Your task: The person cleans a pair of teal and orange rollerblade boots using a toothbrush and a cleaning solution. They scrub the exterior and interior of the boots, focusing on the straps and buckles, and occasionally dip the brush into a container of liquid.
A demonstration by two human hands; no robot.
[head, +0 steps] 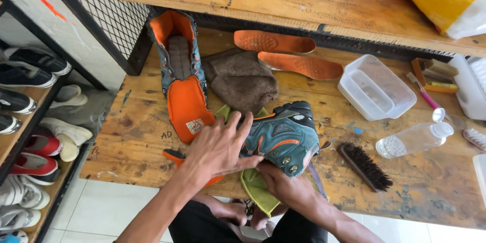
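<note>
While spread flat on one teal hiking boot (pixel 283 136) at frame centre, left hand (pixel 217 149); right hand (pixel 283 185) pinching one green cloth (pixel 255 190); two orange insoles (pixel 283 53) upper centre.

Bench (pixel 152 136): rough, stained wood
Shoe (pixel 283 136): matt teal fabric, metal eyelets
Cloth (pixel 255 190): soft green microfibre
Tub (pixel 377 87): clear plastic
Insoles (pixel 298 65): textured orange foam

Black brush (pixel 365 166), clear bottle (pixel 414 139), plastic tub (pixel 376 87), two orange insoles (pixel 299 65)
</note>
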